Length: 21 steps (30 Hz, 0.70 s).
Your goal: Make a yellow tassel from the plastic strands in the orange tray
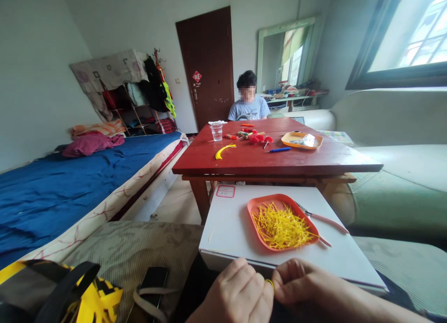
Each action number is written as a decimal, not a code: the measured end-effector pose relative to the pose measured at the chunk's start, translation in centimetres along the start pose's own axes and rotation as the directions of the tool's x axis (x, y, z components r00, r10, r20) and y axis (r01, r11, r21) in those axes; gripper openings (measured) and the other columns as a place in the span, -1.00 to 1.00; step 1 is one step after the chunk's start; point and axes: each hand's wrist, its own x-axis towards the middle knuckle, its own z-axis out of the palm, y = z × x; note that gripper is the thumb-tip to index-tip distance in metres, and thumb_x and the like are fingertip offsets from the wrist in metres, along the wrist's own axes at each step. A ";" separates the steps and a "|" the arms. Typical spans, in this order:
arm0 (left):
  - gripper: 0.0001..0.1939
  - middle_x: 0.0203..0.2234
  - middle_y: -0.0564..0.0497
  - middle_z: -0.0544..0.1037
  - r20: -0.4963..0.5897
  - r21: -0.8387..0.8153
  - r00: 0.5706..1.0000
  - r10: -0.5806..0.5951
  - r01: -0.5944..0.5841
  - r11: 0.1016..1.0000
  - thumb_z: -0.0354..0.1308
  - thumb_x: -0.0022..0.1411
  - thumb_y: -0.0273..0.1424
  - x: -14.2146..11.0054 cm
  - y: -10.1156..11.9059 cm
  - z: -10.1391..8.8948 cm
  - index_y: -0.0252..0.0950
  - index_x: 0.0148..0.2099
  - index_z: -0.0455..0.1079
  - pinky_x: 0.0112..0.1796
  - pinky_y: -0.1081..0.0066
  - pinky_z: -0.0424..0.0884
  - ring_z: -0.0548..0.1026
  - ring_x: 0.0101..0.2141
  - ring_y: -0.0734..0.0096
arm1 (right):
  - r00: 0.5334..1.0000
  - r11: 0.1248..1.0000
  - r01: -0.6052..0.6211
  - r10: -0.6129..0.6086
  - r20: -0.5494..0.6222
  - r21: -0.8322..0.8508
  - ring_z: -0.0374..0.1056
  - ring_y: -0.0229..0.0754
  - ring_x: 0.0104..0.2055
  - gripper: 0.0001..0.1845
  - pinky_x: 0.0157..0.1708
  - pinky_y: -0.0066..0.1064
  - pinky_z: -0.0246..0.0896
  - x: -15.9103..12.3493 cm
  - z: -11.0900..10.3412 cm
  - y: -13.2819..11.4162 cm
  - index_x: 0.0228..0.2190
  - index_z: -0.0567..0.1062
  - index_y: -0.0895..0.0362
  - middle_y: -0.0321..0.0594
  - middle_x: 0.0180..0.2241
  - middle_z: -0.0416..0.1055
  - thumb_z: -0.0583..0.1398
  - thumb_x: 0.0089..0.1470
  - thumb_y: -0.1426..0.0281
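Note:
My left hand [239, 290] is closed low in the view, in front of a white box [223, 225]. My right hand [296, 278] is close beside it, thumb and finger pinched together. A thin yellow strand [269, 283] curves in a small loop between the two hands, and both pinch it. Its ends are hidden by the fingers. Just beyond the hands, an orange tray [252, 210] on the box holds a heap of short yellow strands [281, 226]. Pink-handled pliers [328, 220] lie at the tray's right side, partly behind its rim.
Behind the box stands a red table [199, 157] with a yellow bundle [223, 150], a plastic cup [217, 132], red tufted items [256, 138], a blue pen [279, 150] and a yellow tray [317, 147]. Another person [248, 104] sits at its far side. At lower left are a bag [59, 290] and a phone [153, 281].

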 end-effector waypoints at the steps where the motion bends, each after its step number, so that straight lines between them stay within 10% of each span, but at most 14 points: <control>1: -0.78 -0.75 0.03 0.40 -0.003 -0.013 1.000 -0.012 0.012 1.000 -0.03 0.05 -0.69 -0.1 0.0 0.0 -0.44 -0.50 0.39 -0.55 0.40 0.37 0.34 -0.68 0.46 | 1.000 0.998 0.006 -0.007 -0.012 -0.058 -0.03 -0.41 -0.71 -0.86 -0.68 -0.51 -0.18 -0.4 0.0 -0.7 -0.71 0.44 0.10 -0.42 -0.75 0.14 0.22 -0.31 0.30; 4: -0.77 -0.73 -0.01 0.42 0.047 -0.197 0.982 -0.181 0.187 0.962 -0.05 0.09 -0.64 0.0 -0.3 -0.3 -0.42 -0.49 0.40 -0.56 0.42 0.34 0.34 -0.65 0.44 | 0.976 0.897 0.118 -0.184 -0.116 -0.425 0.18 -0.33 -0.57 -0.95 -0.58 -0.52 0.04 -0.9 -1.9 -5.1 -0.55 0.51 0.08 -0.37 -0.61 0.34 0.22 -0.21 0.42; 5: -0.79 -0.70 -0.02 0.45 0.109 -0.289 0.946 -0.305 0.323 0.901 -0.02 0.10 -0.61 0.2 -0.4 -0.4 -0.41 -0.48 0.41 -0.54 0.44 0.34 0.37 -0.62 0.44 | 0.890 0.563 0.174 -0.441 -0.116 -0.808 0.25 -0.30 -0.52 -0.89 -0.54 -0.51 0.12 -0.7 -3.3 -7.1 -0.53 0.50 0.07 -0.36 -0.58 0.39 0.15 -0.11 0.43; 7: -0.86 -0.62 -0.03 0.50 0.290 -0.420 0.769 -0.570 0.637 0.646 0.08 0.09 -0.53 0.6 -0.7 -0.7 -0.39 -0.47 0.43 -0.48 0.49 0.35 0.42 -0.55 0.45 | 0.762 0.380 0.080 -0.619 -0.189 -0.921 0.31 -0.20 -0.41 -0.84 -0.43 -0.40 0.19 0.7 -7.1 -11.3 -0.50 0.48 0.13 -0.26 -0.48 0.42 0.10 -0.01 0.49; 9: -0.88 -0.60 -0.02 0.53 0.447 -0.449 0.500 -0.742 0.843 0.297 0.15 0.06 -0.45 1.2 -0.9 -0.7 -0.35 -0.48 0.45 -0.44 0.52 0.33 0.45 -0.52 0.44 | 0.672 0.300 -0.019 -0.702 -0.235 -0.954 0.33 -0.18 -0.31 -0.85 -0.32 -0.31 0.23 2.8 -11.3 -14.8 -0.37 0.45 0.16 -0.19 -0.31 0.42 0.07 0.08 0.47; 12: -0.82 -0.66 0.02 0.51 0.563 -0.511 0.239 -0.791 0.853 -0.105 0.20 0.00 -0.34 1.6 -1.0 -0.3 -0.34 -0.54 0.46 -0.45 0.52 0.29 0.41 -0.56 0.47 | 0.586 0.210 -0.144 -0.769 -0.254 -0.967 0.29 -0.13 -0.14 -0.81 -0.17 -0.15 0.21 6.0 -16.5 -18.0 -0.21 0.39 0.14 -0.17 -0.10 0.32 0.13 0.09 0.39; 16: -0.81 -0.72 0.06 0.46 0.621 -0.617 0.107 -0.776 0.677 -0.401 0.27 -0.10 -0.31 1.3 -0.8 0.5 -0.34 -0.59 0.46 -0.49 0.55 0.24 0.34 -0.62 0.55 | 0.570 0.160 -0.137 -0.794 -0.210 -0.977 0.31 -0.14 -0.16 -0.81 -0.19 -0.16 0.23 7.9 -18.2 -18.4 -0.23 0.40 0.15 -0.19 -0.14 0.35 0.13 0.09 0.36; 21: -0.83 -0.72 0.06 0.44 0.620 -0.657 0.033 -0.784 0.569 -0.495 0.28 -0.12 -0.34 0.8 -0.2 0.7 -0.36 -0.59 0.46 -0.48 0.54 0.23 0.31 -0.61 0.56 | 0.570 0.252 0.072 -0.804 -0.168 -0.965 0.28 -0.28 -0.48 -0.79 -0.45 -0.36 0.23 4.8 -11.9 -12.2 -0.34 0.37 0.17 -0.34 -0.47 0.32 0.05 0.14 0.28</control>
